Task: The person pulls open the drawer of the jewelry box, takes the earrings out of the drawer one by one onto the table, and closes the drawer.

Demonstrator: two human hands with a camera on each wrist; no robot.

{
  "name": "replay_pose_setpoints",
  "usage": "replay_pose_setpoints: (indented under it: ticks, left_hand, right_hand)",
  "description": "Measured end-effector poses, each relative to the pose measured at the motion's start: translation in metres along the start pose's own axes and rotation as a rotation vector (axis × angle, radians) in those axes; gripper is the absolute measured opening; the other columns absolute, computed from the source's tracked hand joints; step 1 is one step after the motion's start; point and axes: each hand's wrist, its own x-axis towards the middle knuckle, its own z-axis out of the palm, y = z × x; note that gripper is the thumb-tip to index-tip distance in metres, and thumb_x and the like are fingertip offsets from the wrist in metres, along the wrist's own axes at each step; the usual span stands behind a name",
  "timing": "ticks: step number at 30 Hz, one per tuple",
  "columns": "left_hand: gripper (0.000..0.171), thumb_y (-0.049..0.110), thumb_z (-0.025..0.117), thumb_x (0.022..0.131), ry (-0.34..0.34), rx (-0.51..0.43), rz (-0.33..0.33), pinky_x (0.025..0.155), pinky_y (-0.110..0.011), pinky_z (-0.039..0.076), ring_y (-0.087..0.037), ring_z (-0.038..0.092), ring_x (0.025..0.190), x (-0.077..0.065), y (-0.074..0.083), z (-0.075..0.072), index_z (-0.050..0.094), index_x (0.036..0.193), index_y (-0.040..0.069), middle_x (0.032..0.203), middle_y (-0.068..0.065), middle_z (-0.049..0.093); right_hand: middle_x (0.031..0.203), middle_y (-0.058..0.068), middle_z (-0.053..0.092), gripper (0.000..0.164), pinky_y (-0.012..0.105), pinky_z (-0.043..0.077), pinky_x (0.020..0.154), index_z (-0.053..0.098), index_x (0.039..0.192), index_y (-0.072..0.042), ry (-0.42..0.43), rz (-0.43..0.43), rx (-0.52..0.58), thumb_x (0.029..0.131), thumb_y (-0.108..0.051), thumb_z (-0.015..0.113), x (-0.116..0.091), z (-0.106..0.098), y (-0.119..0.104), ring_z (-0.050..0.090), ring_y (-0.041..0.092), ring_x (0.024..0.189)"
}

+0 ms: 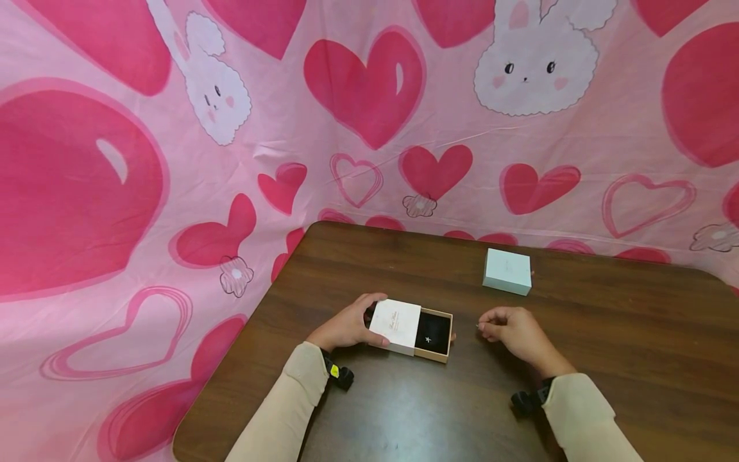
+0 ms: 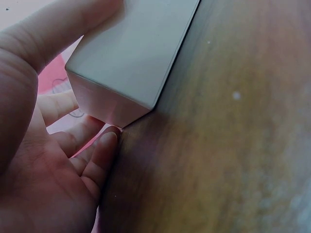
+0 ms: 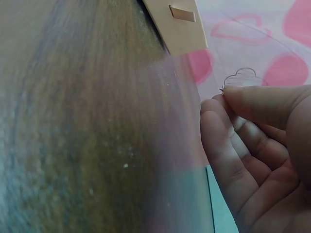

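your left grip clasps the white box, long axis crosswise, drawer pointing right. your right grip pinches a tiny piece, mostly hidden.

Head view looks forward and down across the table. Wrist views, close-range, face the left hand and right hand. Head and left-wrist views share the white box.
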Motion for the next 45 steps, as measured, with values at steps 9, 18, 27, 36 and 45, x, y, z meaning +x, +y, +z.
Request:
replay_pose_setpoints:
  ticks: [9,18,27,36,45]
  left_hand:
    - [0.096,0.056,0.078,0.049,-0.004,0.005,0.001,0.089,-0.04,0.033,-0.011,0.037,0.105,0.0,0.0011,-0.0008,0.03,0.131,0.039,0.122,0.014,0.035]
    - [0.095,0.056,0.078,0.05,0.0,0.01,0.008,0.089,-0.04,0.033,-0.012,0.038,0.105,0.0005,0.0013,-0.0009,0.031,0.131,0.039,0.122,0.014,0.035]
    - [0.097,0.057,0.078,0.049,0.0,0.015,0.008,0.089,-0.04,0.033,-0.011,0.038,0.105,0.0002,0.0018,-0.0012,0.031,0.132,0.037,0.122,0.013,0.036]
    - [0.096,0.056,0.078,0.049,0.0,0.015,-0.01,0.089,-0.039,0.034,-0.011,0.038,0.105,-0.0015,0.0024,-0.0002,0.031,0.131,0.04,0.122,0.014,0.035]
    - [0.096,0.056,0.078,0.049,0.003,0.019,-0.007,0.089,-0.04,0.034,-0.011,0.039,0.104,-0.0007,0.0018,0.0004,0.031,0.131,0.039,0.122,0.013,0.036]
  right_hand:
    - [0.075,0.003,0.062,0.008,0.027,0.049,0.06,0.067,0.085,-0.007,-0.01,-0.004,-0.071,0.08,-0.013,0.066,0.0008,0.0009,0.0002,0.059,0.016,0.067]
    - [0.074,0.0,0.062,0.006,0.027,0.048,0.059,0.068,0.083,-0.01,-0.012,-0.034,-0.132,0.079,-0.015,0.067,0.0003,0.0004,-0.001,0.058,0.014,0.065]
    - [0.07,-0.004,0.059,0.005,0.028,0.045,0.058,0.067,0.082,-0.011,-0.011,-0.083,-0.215,0.08,-0.016,0.066,0.0004,0.0039,-0.0005,0.053,0.014,0.064]
    - [0.068,-0.007,0.058,0.01,0.029,0.042,0.057,0.068,0.078,-0.013,0.009,-0.109,-0.282,0.079,-0.023,0.068,0.0028,0.0072,0.0008,0.051,0.013,0.063]
    - [0.07,-0.009,0.059,0.011,0.03,0.042,0.059,0.067,0.077,-0.013,0.019,-0.156,-0.356,0.078,-0.024,0.069,0.0049,0.008,-0.001,0.049,0.012,0.064]
